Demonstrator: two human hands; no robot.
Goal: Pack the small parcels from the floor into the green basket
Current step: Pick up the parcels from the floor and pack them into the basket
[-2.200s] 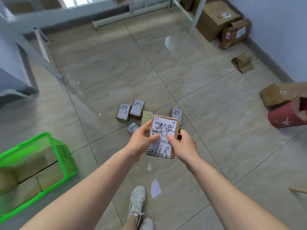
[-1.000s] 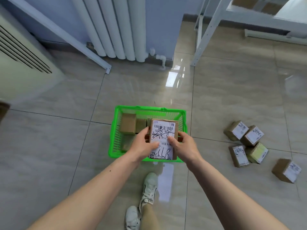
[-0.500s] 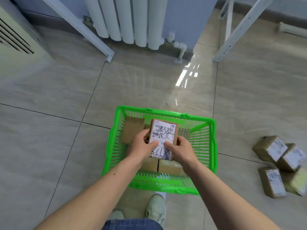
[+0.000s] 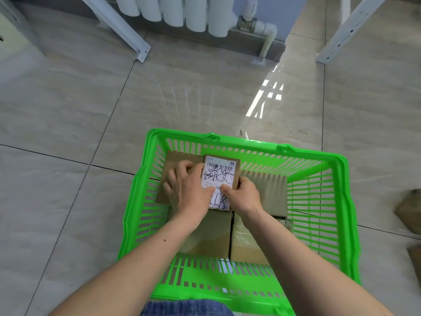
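Grey tiles (image 4: 68,106) fill the left of the view, crossed by dark joints, with a white rack foot (image 4: 139,51) and a radiator (image 4: 182,10) at the top. Right of them sits the basket (image 4: 341,201) (bright green, slatted walls), already holding several plain brown boxes. One box (image 4: 175,160) lies in the far left corner, two more (image 4: 211,233) side by side near the front. The left hand (image 4: 189,190) has its thumb on the label of the parcel (image 4: 219,176) and its fingers curled round the left edge. The right hand (image 4: 243,195) pinches the parcel's right edge. The parcel is low inside the basket, label up, among the boxes. More boxes (image 4: 410,208) lie on the floor at the right edge.
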